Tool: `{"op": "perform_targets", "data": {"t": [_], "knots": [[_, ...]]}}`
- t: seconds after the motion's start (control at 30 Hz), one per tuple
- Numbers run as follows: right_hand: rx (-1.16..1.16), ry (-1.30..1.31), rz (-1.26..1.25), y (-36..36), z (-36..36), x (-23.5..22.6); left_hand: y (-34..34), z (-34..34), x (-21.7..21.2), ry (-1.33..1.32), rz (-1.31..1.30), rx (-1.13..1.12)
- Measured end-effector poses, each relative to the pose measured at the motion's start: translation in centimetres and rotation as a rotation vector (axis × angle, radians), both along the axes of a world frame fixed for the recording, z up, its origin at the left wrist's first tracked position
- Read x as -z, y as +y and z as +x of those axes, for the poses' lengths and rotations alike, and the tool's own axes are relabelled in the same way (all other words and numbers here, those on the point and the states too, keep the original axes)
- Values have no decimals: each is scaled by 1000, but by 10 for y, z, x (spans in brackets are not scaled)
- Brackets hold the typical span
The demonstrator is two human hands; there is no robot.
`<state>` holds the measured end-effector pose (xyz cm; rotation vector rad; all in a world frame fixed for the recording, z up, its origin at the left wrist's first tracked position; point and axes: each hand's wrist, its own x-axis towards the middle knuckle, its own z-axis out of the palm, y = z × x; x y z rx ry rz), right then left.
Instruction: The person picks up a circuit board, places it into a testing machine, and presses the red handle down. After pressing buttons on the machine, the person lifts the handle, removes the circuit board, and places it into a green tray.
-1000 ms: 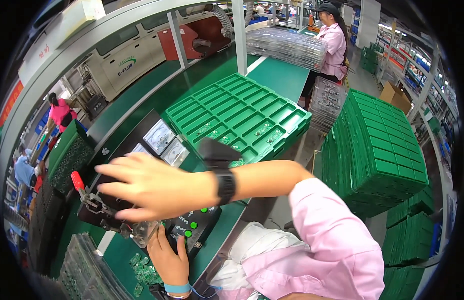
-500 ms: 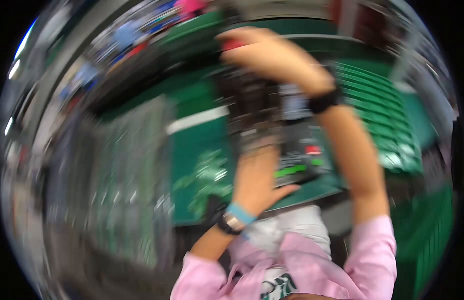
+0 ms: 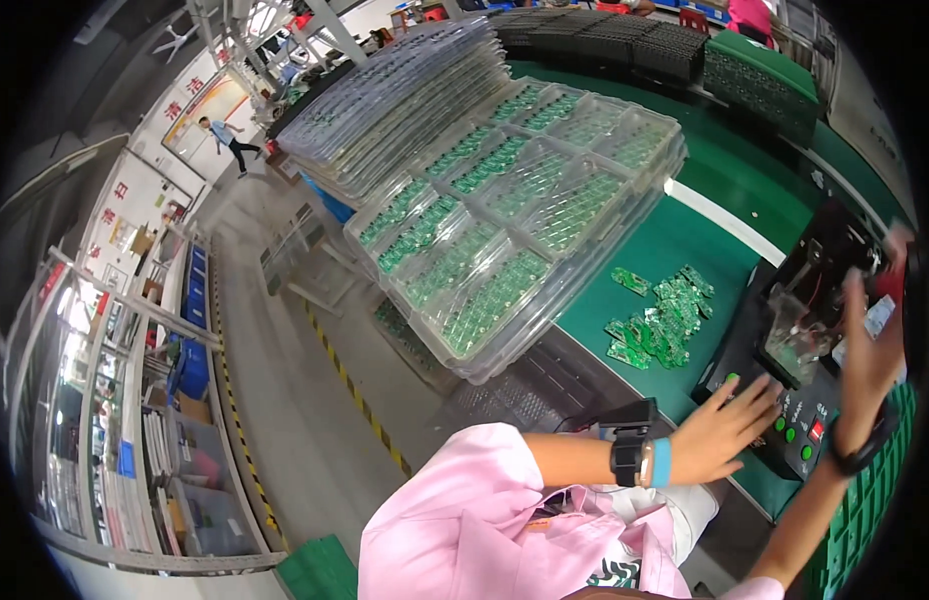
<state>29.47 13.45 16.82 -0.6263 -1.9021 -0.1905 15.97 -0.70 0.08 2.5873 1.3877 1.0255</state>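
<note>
A black box-shaped device (image 3: 730,352) with green buttons and a red switch lies at the right of the bench. My left hand (image 3: 720,432) reaches over its near edge, fingers spread and holding nothing. On the device sits a clear block (image 3: 797,340). My right hand (image 3: 873,350) is raised beside the device's upright black part (image 3: 830,250). Its fingers are smeared by motion near a red piece (image 3: 895,270), and whether they grip it I cannot tell. A loose pile of small green circuit boards (image 3: 673,315) lies on the green mat, left of the device.
To the left, a clear compartment tray (image 3: 530,240) of green boards tops a pile. Behind it rises a tall stack of clear trays (image 3: 395,110). Black trays (image 3: 595,45) and a green-topped crate (image 3: 763,85) line the far side. A person (image 3: 230,140) is in the distant aisle.
My view has swung left, bringing the trays and aisle in. My left hand now shows spread over the device's near edge. My right hand, earlier closed around a red piece, is now lower.
</note>
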Motion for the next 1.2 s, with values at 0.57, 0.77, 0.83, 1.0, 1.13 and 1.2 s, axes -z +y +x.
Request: {"op": "perform_targets", "data": {"t": [0.57,0.77,0.83,1.0,1.13,1.2], "knots": [[251,-137,-250,-153,38,150,1,-36,23,12,195,-189],[352,-353,-340,-154,25,150,-1,-34,27,89,448,-339],[341,-341,-316,-147,24,147,9,-34,39,-154,618,-352],[262,-339,-423,-114,24,113,-2,-43,18,21,149,-293],[289,-535,-605,-77,-3,74,-1,-41,18,-33,149,-279],[301,-622,-650,-70,-12,68,-1,-39,19,-35,162,-292]]}}
